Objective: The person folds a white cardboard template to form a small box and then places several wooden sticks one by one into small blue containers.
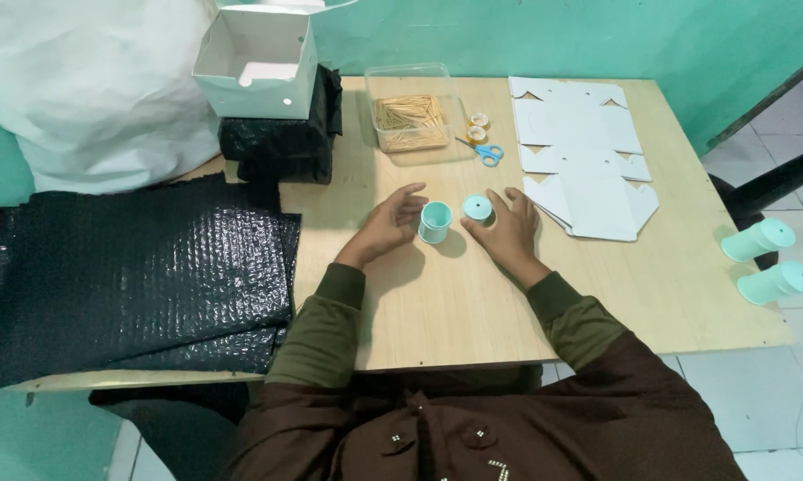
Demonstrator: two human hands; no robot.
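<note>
- A pale wooden table (473,303) carries everything; a person in a brown top with olive sleeves sits at its near edge.
- At the far edge stands a clear plastic tub (410,120) filled with thin wooden sticks, and just right of it lie two small rolls of tape (478,126) and blue-handled scissors (484,151).
- Flat white box blanks (584,160) are stacked on the right part of the table, near the right hand but not touching it.
- An open white box (259,62) sits on a bundle of black plastic (286,134) at the far left; sheets of black bubble wrap (125,267) cover the left side.
- Two stacks of teal cups (771,258) lie on their sides at the right edge, well apart from the hands.
- Nothing stands between the hands and the small things in front of them.
- A small teal cup (434,222) stands upright, mouth up, at the table's middle, and the left hand (388,227) curls around its left side, fingertips touching it in a loose, half-open grip.
- A round teal lid (477,207) sits just right of the cup; the right hand (508,227) rests flat, palm down, fingers spread, with its fingertips at the lid's edge and nothing clasped.
- Both forearms lie on the table, angled inward toward each other.
</note>
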